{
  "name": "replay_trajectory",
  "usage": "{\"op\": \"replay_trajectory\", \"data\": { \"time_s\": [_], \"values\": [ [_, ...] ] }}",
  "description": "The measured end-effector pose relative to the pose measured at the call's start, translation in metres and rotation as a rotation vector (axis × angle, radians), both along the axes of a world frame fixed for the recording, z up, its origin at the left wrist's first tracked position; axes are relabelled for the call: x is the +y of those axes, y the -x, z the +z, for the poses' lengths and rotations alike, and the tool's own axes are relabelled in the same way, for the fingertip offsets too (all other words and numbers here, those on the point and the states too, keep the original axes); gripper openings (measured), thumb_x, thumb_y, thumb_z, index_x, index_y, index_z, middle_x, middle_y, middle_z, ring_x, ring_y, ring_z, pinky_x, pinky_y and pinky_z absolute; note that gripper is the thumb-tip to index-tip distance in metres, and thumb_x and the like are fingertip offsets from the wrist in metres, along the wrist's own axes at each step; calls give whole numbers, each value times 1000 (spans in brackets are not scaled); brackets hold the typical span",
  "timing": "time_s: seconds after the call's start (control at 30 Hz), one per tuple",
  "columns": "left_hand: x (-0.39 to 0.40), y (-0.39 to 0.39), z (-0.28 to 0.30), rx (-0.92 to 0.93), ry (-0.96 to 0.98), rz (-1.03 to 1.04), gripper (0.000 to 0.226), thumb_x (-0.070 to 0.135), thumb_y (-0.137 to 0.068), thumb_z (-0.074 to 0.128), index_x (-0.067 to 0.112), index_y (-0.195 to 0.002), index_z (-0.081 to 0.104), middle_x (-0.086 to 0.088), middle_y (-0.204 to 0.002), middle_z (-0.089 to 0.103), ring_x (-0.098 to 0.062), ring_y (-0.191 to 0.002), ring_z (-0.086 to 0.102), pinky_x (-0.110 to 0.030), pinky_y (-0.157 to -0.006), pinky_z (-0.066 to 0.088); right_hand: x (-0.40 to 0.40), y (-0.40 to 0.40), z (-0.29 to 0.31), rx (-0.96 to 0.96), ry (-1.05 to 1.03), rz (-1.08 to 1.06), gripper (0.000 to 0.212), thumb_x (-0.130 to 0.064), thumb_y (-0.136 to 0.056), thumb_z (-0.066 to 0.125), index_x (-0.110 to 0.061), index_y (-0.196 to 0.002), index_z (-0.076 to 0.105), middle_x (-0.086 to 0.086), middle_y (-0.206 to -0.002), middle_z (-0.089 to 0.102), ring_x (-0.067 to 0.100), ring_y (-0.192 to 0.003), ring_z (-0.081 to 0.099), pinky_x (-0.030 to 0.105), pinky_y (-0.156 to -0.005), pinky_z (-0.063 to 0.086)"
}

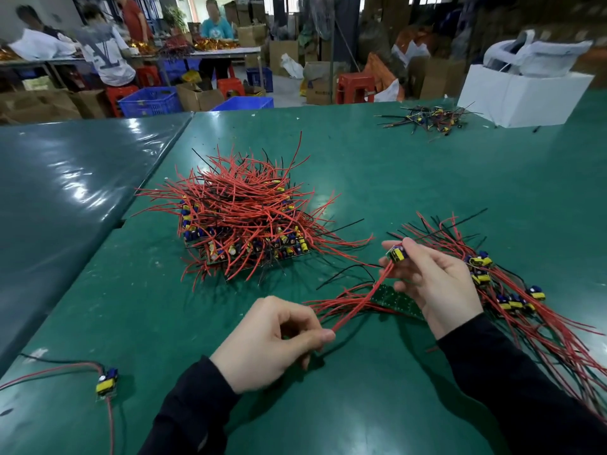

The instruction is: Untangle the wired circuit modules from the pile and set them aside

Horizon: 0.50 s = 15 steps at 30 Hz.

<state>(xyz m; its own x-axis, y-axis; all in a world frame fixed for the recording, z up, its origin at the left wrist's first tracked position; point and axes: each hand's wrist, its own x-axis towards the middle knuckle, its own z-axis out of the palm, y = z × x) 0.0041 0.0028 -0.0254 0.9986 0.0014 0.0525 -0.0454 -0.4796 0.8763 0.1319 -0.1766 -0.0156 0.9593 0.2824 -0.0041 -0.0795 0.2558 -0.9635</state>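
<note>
Right hand (427, 277) pinches a small yellow-and-blue module (398, 252) above the green matte bench (410, 165). Its thin red leads (359, 303) run taut to the left hand (272, 336), pinched at thumb and forefinger. Bristling red-wire pile (243, 218) sits mid-bench; sorted modules (502, 290) lie right, wires cut off by frame edge.

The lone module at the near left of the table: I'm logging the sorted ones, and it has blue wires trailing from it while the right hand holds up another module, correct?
Not quite. The lone module trails red and black wires, not blue; only parts on its board are blue. The head view shows this. The right hand does hold up another module.
</note>
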Motion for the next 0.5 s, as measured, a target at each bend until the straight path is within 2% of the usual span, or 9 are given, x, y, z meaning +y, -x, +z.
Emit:
{"op": "replay_trajectory", "data": {
  "time_s": [0.13, 0.2, 0.27, 0.33, 0.4, 0.5],
  "values": [
    [-2, 3, 2, 151, 57, -131, 26, 31, -86, 68, 13, -67, 72, 3, -53, 63, -8, -46, 54, -18, -48, 41, -1, 3, 2, -42, -31, 33, 23, -16, -93, 52, -14, -79, 70, 8, -73, 67, 12, -58, 66, 15, -45, 45],
    [-3, 3, 4, 175, 122, -83, 35, 37, -84, 66, 6, -70, 72, 1, -55, 65, -10, -45, 57, -18, -43, 41, 0, 9, 4, -84, -27, 131, 24, -16, -92, 52, -14, -73, 66, 8, -67, 67, 17, -55, 65, 18, -45, 47],
    [-6, 1, 7, 78, 183, 95, 44, 47, -81, 66, 4, -73, 72, -2, -56, 65, -13, -43, 56, -19, -38, 39, 1, 17, 3, -152, 9, 337, 19, -18, -87, 57, -12, -70, 64, 8, -60, 61, 18, -44, 59, 19, -39, 43],
    [-9, -1, 9, -64, 279, 237, 39, 47, -74, 70, 8, -78, 75, -3, -59, 66, -14, -44, 56, -20, -37, 39, 4, 28, -1, -248, 97, 577, 18, -17, -88, 62, -14, -70, 64, 2, -57, 55, 14, -41, 53, 18, -38, 40],
    [-11, -2, 11, -115, 355, 251, 35, 41, -66, 69, 12, -85, 76, -1, -61, 67, -12, -46, 55, -19, -37, 39, 7, 36, -6, -357, 197, 714, 20, -18, -89, 55, -15, -71, 63, -6, -59, 54, 6, -49, 51, 15, -46, 42],
    [-15, -1, 7, -95, 423, 182, 28, 24, -70, 70, 4, -89, 76, -2, -61, 63, -11, -47, 52, -17, -39, 37, 9, 43, -11, -443, 282, 771, 23, -13, -90, 53, 0, -75, 63, -13, -66, 59, -3, -60, 50, 9, -59, 39]
  ]
}}
